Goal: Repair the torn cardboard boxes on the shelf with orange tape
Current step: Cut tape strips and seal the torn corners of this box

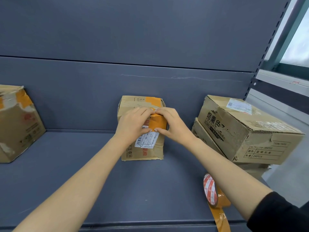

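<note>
Item: small creased brown cardboard box (142, 148), standing mid-way along the dark grey metal shelf (83, 173), against the back panel. A strip of orange tape (157, 123) runs down its upper front edge above a white shipping label (147, 139).

Step in hand, as judged: smoothing the strip onto the board. Done well, pressure runs from the strip's middle outward to both edges, so no bubble or lifted corner remains over the tear.

Left hand (133, 122): fingers gently bent, tips pressing the strip's left edge; holds nothing.

Right hand (172, 123): fingers likewise bent, tips and thumb pressing the strip's right side; holds nothing.

Roll of orange tape (212, 191): on the shelf front, under the right forearm, loose tail hanging over the edge.

Other stock: torn taped box (16, 124) far left; two stacked worn cartons (242, 128) right.
</note>
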`<action>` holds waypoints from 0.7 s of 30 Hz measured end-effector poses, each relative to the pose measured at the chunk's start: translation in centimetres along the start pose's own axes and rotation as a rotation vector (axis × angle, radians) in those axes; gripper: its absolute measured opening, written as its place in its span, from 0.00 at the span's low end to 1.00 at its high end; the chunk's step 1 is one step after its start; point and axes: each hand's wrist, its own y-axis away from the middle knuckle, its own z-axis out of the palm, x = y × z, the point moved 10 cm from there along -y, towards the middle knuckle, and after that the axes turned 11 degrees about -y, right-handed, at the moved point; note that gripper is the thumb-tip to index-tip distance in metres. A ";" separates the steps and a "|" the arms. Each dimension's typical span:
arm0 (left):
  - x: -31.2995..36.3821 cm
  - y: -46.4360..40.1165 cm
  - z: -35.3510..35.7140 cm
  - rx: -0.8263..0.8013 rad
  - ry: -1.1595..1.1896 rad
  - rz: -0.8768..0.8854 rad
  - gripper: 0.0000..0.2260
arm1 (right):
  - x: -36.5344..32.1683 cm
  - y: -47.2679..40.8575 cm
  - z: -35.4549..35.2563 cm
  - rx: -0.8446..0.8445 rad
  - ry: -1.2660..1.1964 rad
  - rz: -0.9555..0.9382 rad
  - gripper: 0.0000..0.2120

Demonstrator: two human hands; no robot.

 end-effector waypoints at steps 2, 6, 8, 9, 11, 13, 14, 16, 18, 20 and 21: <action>0.2 0.0 0.1 -0.010 -0.028 0.009 0.31 | -0.1 0.1 0.3 -0.027 0.020 0.009 0.35; 0.4 0.3 0.2 -0.023 -0.079 0.020 0.36 | -0.6 0.6 0.9 -0.048 0.068 -0.018 0.41; 0.3 0.3 0.2 -0.016 -0.059 0.006 0.34 | -0.6 0.6 0.8 -0.040 0.020 -0.001 0.40; 0.2 0.3 0.2 -0.010 -0.039 -0.006 0.32 | -0.5 0.5 0.6 -0.038 -0.011 0.021 0.38; 0.0 0.3 -0.1 0.028 0.002 -0.029 0.26 | -0.4 0.3 0.2 -0.023 -0.045 0.032 0.33; -0.2 0.3 -0.3 0.068 0.021 -0.048 0.20 | -0.4 0.3 -0.2 0.003 -0.040 0.003 0.27; -0.3 0.3 -0.3 0.072 0.022 -0.057 0.20 | -0.3 0.3 -0.3 0.016 -0.040 -0.002 0.26; -0.3 0.2 0.0 0.043 0.013 -0.063 0.22 | 0.1 0.3 -0.2 0.021 -0.052 0.026 0.27; -0.2 0.2 0.4 -0.011 0.009 -0.065 0.26 | 0.4 0.2 0.1 -0.007 -0.060 0.065 0.31; -0.3 0.1 0.5 -0.036 0.019 -0.077 0.26 | 0.3 0.0 0.3 -0.037 -0.064 0.077 0.33; -0.4 0.1 0.4 -0.026 0.036 -0.089 0.24 | 0.2 0.0 0.1 -0.036 -0.077 0.075 0.33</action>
